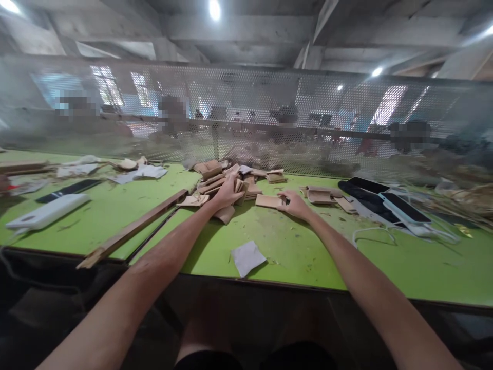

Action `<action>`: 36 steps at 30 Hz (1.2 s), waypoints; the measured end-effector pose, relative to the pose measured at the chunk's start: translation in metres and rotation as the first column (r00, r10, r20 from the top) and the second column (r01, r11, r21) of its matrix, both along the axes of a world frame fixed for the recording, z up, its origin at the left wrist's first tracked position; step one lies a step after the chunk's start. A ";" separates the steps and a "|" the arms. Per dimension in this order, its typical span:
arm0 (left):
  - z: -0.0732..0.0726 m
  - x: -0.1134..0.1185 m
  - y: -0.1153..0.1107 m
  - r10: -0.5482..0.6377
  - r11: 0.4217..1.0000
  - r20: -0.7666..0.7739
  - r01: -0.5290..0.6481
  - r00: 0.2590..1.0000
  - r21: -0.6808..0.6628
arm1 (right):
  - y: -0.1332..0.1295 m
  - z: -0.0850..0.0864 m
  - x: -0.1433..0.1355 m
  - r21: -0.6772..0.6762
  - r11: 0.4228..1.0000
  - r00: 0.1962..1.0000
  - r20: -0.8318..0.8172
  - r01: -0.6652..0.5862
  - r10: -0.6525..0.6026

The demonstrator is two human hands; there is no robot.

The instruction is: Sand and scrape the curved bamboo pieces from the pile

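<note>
My left hand (230, 192) is closed around some short tan pieces (243, 191) that look like split bamboo, at the near side of a loose pile (210, 169) of similar pieces. Its fingertips are partly hidden. To the right, my right hand (296, 204) pinches the right end of a flat bamboo piece (267, 201) between thumb and fingers, low over the green table (292, 246). Past that hand, a curved bamboo piece (321, 195) lies among a few others.
A long wooden strip (134, 228) slants toward the table's front edge at left. A sheet of sandpaper-like grey paper (248, 258) lies near that edge. Phones (406, 207) and a cable sit right; a white power strip (48, 211) is left. A perforated screen (246, 113) stands behind.
</note>
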State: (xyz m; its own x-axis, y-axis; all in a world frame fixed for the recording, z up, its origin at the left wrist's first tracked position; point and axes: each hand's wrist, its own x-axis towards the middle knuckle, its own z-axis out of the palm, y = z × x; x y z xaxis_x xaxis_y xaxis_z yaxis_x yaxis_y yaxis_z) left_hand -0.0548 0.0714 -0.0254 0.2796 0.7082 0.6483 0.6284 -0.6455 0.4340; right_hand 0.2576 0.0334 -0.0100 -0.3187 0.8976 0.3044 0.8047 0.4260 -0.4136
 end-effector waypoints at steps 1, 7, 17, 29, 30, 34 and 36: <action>0.001 0.001 -0.002 0.000 1.000 -0.009 0.000 1.000 0.024 | 0.000 0.000 0.000 0.002 1.000 1.000 -0.012 0.009 -0.009; 0.006 0.011 -0.010 0.115 0.993 -0.093 -0.112 0.989 0.037 | -0.002 0.003 0.001 0.001 1.000 0.997 -0.075 -0.004 0.004; 0.013 0.022 -0.020 0.077 0.994 -0.285 -0.050 0.955 0.101 | -0.002 -0.001 -0.005 0.023 0.998 0.993 -0.108 0.052 -0.050; -0.001 0.018 -0.004 -0.050 0.997 -0.001 0.050 0.999 -0.052 | -0.005 0.004 -0.010 0.055 0.996 0.996 -0.059 0.064 -0.061; -0.003 0.017 -0.002 -0.010 0.999 0.064 0.013 0.998 -0.050 | -0.004 0.006 -0.009 0.039 0.997 0.994 -0.080 0.071 -0.068; -0.006 0.019 0.003 0.096 0.995 0.201 -0.098 0.975 0.000 | 0.005 0.016 -0.020 -0.010 0.994 0.985 -0.134 0.113 -0.113; -0.004 0.022 0.000 0.172 0.983 0.255 -0.181 0.952 0.014 | 0.014 0.018 -0.036 -0.022 0.994 0.989 -0.103 0.103 -0.104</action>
State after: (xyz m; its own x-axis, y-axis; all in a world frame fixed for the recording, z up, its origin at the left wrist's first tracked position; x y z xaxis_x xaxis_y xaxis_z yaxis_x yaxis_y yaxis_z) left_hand -0.0330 0.0714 -0.0295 -0.0233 0.7056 0.7082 0.6073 -0.5527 0.5707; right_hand 0.2219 0.0478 0.0077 -0.1914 0.9293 0.3158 0.7965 0.3351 -0.5032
